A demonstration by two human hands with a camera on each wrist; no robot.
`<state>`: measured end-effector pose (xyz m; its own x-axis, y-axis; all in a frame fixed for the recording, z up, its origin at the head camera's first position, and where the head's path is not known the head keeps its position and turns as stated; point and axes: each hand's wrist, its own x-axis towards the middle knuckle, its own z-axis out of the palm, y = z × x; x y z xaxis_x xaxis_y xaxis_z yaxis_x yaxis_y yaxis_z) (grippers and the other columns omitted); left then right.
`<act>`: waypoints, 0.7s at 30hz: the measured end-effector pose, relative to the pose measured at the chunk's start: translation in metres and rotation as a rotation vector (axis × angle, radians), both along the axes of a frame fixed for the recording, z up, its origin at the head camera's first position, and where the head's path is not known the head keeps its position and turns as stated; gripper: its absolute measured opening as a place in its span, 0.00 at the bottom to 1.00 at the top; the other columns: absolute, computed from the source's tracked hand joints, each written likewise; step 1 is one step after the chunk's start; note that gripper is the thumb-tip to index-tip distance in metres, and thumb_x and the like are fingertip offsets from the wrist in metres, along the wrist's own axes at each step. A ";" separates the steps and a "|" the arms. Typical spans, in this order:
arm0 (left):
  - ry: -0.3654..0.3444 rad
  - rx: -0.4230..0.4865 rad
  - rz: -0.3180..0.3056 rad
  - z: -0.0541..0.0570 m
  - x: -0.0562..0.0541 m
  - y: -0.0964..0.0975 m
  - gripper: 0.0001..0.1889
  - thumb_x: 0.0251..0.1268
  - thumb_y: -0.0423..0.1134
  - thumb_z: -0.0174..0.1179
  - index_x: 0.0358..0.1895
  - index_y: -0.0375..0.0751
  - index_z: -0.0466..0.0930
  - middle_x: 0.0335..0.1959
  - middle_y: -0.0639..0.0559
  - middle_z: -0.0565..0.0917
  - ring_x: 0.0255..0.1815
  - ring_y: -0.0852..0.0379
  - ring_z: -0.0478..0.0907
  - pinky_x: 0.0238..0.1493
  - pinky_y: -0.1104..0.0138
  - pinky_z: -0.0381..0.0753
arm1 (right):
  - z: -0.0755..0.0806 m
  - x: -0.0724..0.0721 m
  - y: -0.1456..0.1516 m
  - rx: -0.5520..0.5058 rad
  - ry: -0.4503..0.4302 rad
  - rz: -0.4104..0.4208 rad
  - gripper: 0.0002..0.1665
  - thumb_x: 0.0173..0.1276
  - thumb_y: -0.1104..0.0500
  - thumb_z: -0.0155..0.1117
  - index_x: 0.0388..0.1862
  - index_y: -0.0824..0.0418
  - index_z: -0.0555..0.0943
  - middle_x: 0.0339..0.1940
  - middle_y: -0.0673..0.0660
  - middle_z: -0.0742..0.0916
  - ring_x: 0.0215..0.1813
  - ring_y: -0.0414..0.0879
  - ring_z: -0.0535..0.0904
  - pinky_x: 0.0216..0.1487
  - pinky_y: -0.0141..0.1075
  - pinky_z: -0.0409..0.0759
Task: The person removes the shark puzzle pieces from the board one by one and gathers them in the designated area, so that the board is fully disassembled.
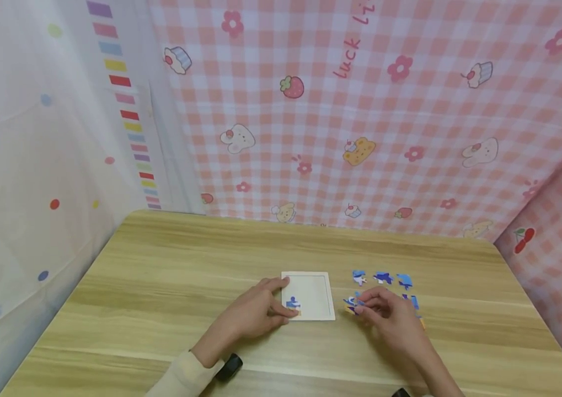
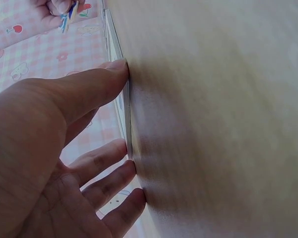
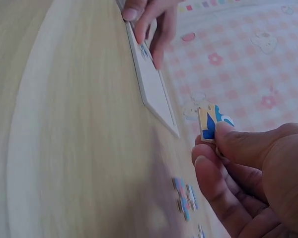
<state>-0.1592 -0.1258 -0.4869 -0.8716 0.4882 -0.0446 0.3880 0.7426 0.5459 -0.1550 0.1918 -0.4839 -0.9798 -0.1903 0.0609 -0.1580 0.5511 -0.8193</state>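
Observation:
A square white puzzle tray [image 1: 314, 292] lies on the table with one blue and white jigsaw piece [image 1: 292, 302] in its near left corner. My left hand [image 1: 256, 311] rests along the tray's left side, its fingers spread and touching the rim and the tabletop. To the right of the tray, my right hand [image 1: 392, 320] holds a jigsaw piece [image 3: 208, 124] between thumb and fingers, raised off the table. That piece shows blue, white and yellow. Loose jigsaw pieces [image 1: 383, 277] lie beyond and beneath the right hand, some partly hidden by it.
The wooden table [image 1: 201, 253] ends at a pink checked cloth [image 1: 271, 121] behind and a white dotted cloth [image 1: 37, 182] at the left. Several loose pieces, such as a blue one [image 1: 404, 281], sit right of the tray. Black bands [image 1: 229, 368] are on the wrists.

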 end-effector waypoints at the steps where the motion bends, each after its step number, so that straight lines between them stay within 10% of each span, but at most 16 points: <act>1: -0.003 0.002 0.001 0.000 0.000 0.000 0.10 0.67 0.45 0.70 0.49 0.63 0.90 0.80 0.46 0.66 0.81 0.40 0.60 0.80 0.47 0.62 | 0.000 0.000 0.003 0.006 0.010 0.000 0.07 0.67 0.62 0.73 0.42 0.58 0.84 0.33 0.50 0.91 0.30 0.38 0.85 0.32 0.30 0.84; 21: 0.005 0.002 -0.008 0.000 -0.001 -0.001 0.10 0.67 0.45 0.70 0.49 0.62 0.90 0.80 0.45 0.65 0.82 0.39 0.59 0.81 0.46 0.61 | 0.001 0.011 0.056 0.178 0.181 -0.056 0.08 0.64 0.62 0.75 0.36 0.51 0.84 0.27 0.43 0.89 0.27 0.32 0.79 0.29 0.28 0.79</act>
